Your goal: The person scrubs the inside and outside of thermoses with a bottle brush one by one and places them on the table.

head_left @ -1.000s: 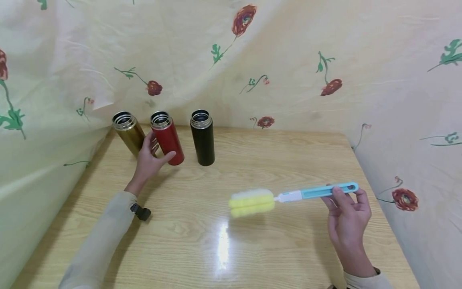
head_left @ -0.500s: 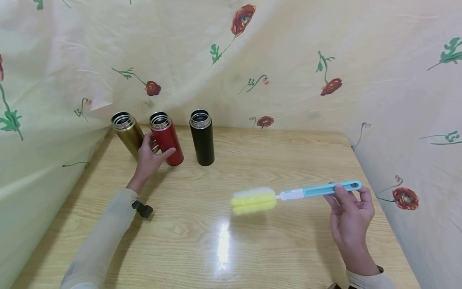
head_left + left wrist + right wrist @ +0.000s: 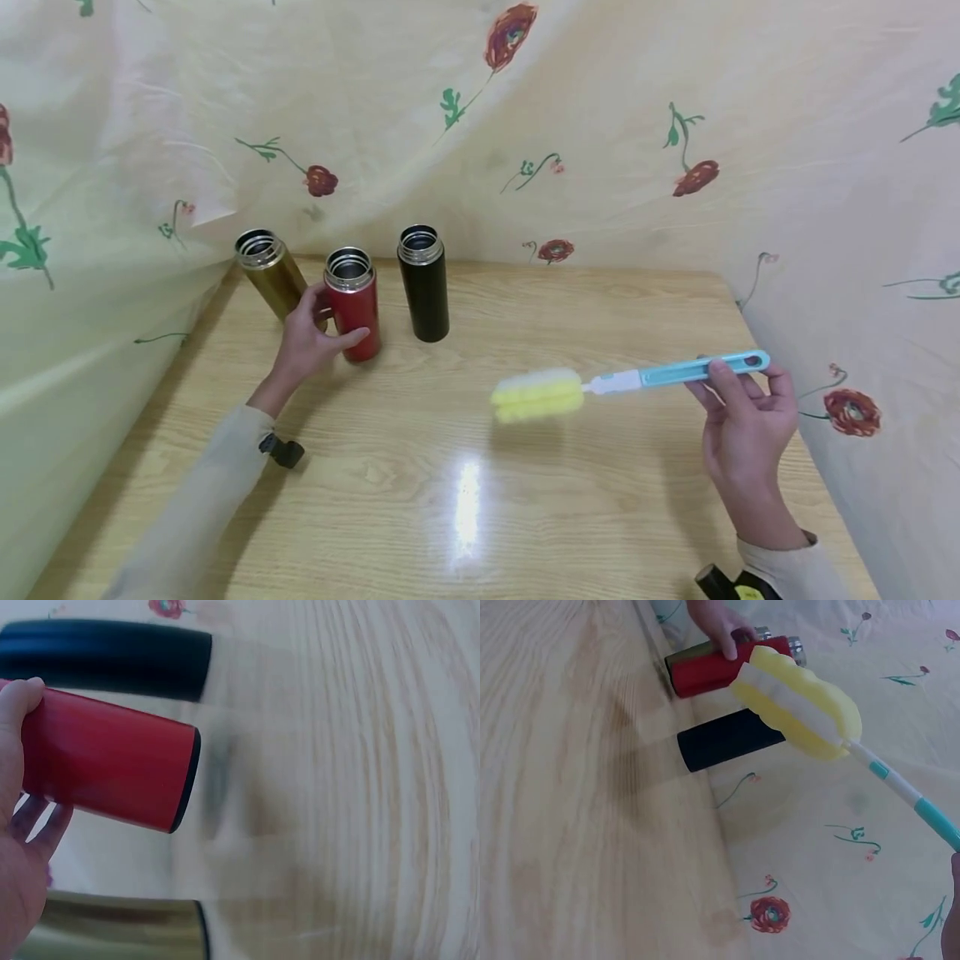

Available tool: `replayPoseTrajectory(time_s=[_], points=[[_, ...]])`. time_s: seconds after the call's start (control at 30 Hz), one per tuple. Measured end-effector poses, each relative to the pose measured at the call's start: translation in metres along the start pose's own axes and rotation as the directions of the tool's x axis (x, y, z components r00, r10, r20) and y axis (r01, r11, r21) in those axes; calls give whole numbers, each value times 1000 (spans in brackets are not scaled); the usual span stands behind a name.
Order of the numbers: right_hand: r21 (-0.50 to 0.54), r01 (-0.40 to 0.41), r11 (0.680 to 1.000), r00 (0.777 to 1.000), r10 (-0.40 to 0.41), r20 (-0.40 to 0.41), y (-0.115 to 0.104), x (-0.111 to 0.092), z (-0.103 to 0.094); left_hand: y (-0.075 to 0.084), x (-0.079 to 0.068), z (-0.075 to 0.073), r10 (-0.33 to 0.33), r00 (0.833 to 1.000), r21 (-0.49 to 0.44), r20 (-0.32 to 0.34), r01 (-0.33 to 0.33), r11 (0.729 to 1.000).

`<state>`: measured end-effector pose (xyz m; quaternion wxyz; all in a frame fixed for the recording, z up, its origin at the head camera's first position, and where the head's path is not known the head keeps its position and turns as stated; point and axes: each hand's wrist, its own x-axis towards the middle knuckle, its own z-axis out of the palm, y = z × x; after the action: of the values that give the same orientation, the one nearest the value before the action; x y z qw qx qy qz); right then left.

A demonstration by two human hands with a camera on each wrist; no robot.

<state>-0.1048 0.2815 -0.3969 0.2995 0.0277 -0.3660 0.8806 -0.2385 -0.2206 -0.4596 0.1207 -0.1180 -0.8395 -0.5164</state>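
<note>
Left hand (image 3: 306,342) grips the red bottle (image 3: 356,310); right hand (image 3: 750,442) pinches the sponge brush (image 3: 622,382) above the wood-grain desk (image 3: 585,492).

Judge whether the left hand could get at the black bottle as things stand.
Probably not directly: the left hand already grips the red bottle, which is between it and the black bottle. It would likely have to let go and reach around first.
</note>
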Motion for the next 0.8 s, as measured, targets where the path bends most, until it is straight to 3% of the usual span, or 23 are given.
replayPoseTrajectory(time_s=[0.23, 0.4, 0.8], points=[[-65, 52, 997, 997, -48, 55, -12, 20, 13, 29, -11, -7, 112, 991, 30, 67, -114, 993], [-113, 83, 990, 994, -74, 74, -23, 34, 22, 46, -18, -8, 140, 984, 40, 108, -145, 989], [-223, 166, 961, 980, -135, 144, -51, 71, 59, 66, -35, -1, 39, 981, -64, 192, -27, 998]])
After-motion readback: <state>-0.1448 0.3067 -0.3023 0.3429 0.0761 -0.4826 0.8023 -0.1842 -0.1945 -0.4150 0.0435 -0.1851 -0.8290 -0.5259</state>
